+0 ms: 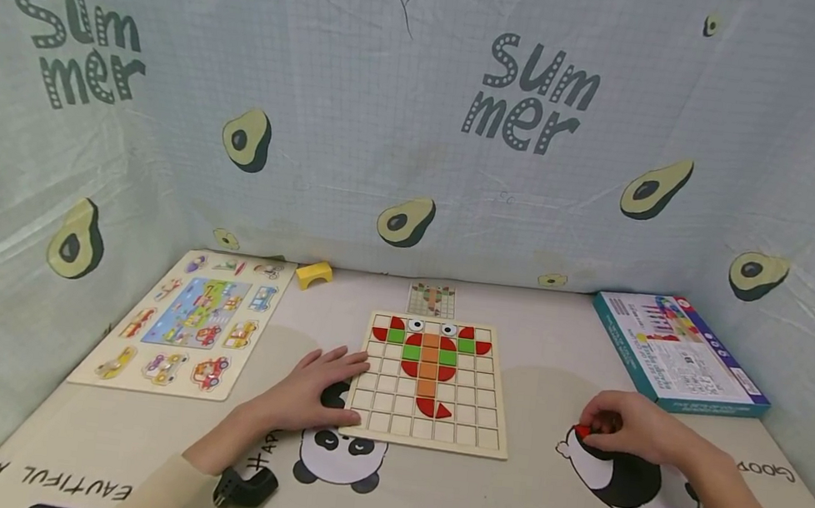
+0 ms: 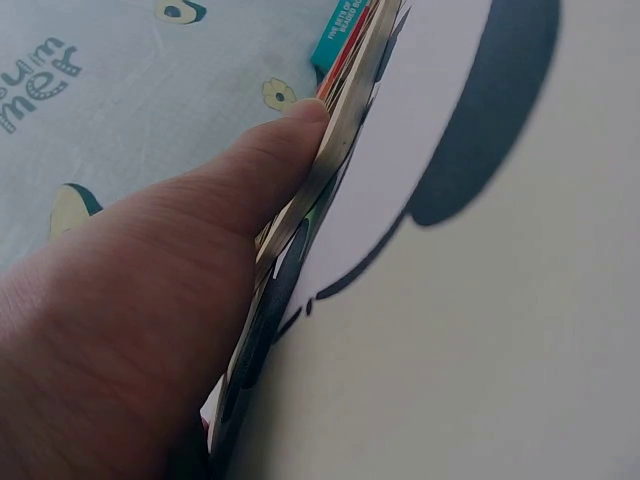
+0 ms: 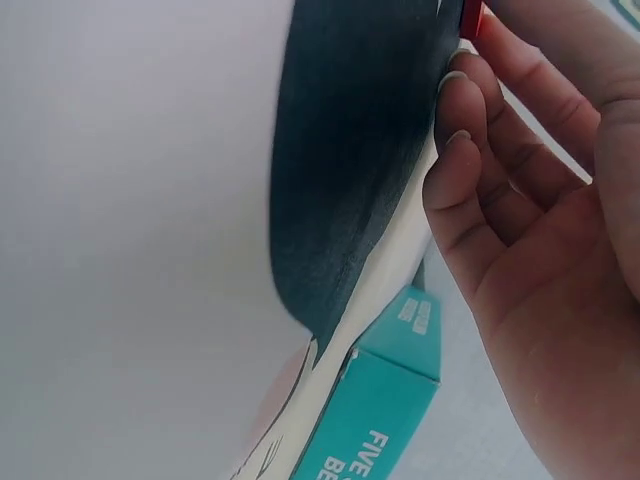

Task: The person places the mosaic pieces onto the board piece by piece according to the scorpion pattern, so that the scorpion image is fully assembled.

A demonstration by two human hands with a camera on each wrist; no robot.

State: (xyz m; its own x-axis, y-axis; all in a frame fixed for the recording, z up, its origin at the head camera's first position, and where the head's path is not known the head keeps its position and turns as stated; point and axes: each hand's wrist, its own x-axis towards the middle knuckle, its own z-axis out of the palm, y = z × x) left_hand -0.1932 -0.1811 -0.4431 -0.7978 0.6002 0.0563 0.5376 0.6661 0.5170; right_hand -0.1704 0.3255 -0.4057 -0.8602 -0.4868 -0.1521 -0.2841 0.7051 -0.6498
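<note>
A wooden grid board [image 1: 383, 402] lies in the middle of the table in the head view. Red, green and orange pieces and two eye pieces form a figure on it, with an orange column [image 1: 428, 365] down the centre. My left hand [image 1: 309, 385] rests at the board's left edge, fingers extended and thumb near the lower corner; the left wrist view shows the thumb [image 2: 290, 130] along the edge. Right of the board, my right hand [image 1: 632, 430] pinches a small red piece [image 1: 583, 431] low over the printed tablecloth. Fingers partly hide that piece.
A small picture card [image 1: 432, 300] lies behind the board. At the left are a vehicle puzzle board [image 1: 92, 373] and a yellow arch block [image 1: 314, 274]. A teal box [image 1: 683, 352] lies at the back right, before the patterned cloth wall [image 1: 324, 194].
</note>
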